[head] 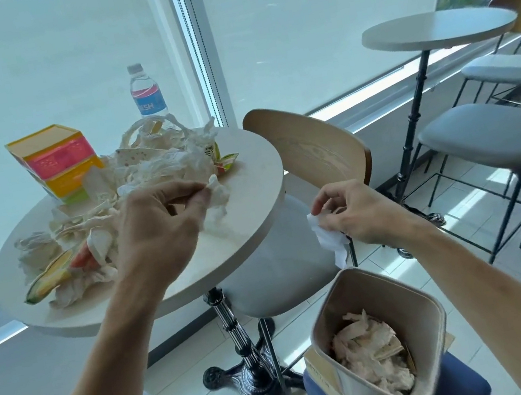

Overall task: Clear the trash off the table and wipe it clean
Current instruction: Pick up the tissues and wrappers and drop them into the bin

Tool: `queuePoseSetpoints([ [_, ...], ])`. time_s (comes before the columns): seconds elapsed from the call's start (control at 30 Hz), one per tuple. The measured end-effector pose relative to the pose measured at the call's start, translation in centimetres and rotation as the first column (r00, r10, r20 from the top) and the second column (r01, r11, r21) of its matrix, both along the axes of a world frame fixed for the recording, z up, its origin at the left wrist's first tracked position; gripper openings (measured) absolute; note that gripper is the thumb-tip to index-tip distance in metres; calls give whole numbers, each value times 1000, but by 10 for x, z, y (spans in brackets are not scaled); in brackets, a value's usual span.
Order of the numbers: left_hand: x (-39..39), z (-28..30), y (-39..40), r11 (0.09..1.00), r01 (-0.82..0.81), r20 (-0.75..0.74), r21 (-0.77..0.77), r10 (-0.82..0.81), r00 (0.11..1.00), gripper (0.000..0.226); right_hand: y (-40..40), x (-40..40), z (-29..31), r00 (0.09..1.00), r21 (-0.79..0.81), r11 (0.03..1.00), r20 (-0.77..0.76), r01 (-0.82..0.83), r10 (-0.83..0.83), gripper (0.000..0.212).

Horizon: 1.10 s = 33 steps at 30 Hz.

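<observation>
Clearing was partly done. The bin (378, 333) already held crumpled paper. Right hand (355, 212) pinched a white tissue (331, 240) above the bin. Left hand (156, 226) pinched another tissue (217, 198) on the table (253, 205), left of the bin. Most trash (131, 185) remained there; wiping looked unstarted.

My one camera sat on my head, looking forward and down, close over the round table (242, 179) toward the window.
</observation>
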State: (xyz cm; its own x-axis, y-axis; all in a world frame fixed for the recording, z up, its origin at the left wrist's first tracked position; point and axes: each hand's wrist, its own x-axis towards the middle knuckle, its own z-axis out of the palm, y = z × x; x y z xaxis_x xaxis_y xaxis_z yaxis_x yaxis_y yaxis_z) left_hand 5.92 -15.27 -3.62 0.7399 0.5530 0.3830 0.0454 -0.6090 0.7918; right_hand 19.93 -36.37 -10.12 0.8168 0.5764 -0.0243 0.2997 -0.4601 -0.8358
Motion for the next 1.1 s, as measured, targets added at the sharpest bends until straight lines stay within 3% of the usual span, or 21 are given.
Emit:
queuePoseSetpoints([
  [0.2,-2,10,-20,915,288,113,-281,-267,957,10,-12,10,-37,997,-109,994,-83,-6,-3,25],
  [0.43,-1,4,-53,840,427,110,-334,-415,903,8,-29,9,-70,984,-276,961,-174,-9,-40,26],
  [0.73,18,-56,-90,821,514,-208,-247,-563,800,8,-38,22,-50,991,-148,985,-79,92,-104,10],
  [0.93,45,-118,-109,858,503,-482,-104,-486,729,19,-34,18,-25,997,-67,995,-25,74,-76,10],
  [1.1,47,-119,-103,874,481,-477,-69,-452,754,22,-28,10,-5,999,-49,998,31,42,-40,14],
])
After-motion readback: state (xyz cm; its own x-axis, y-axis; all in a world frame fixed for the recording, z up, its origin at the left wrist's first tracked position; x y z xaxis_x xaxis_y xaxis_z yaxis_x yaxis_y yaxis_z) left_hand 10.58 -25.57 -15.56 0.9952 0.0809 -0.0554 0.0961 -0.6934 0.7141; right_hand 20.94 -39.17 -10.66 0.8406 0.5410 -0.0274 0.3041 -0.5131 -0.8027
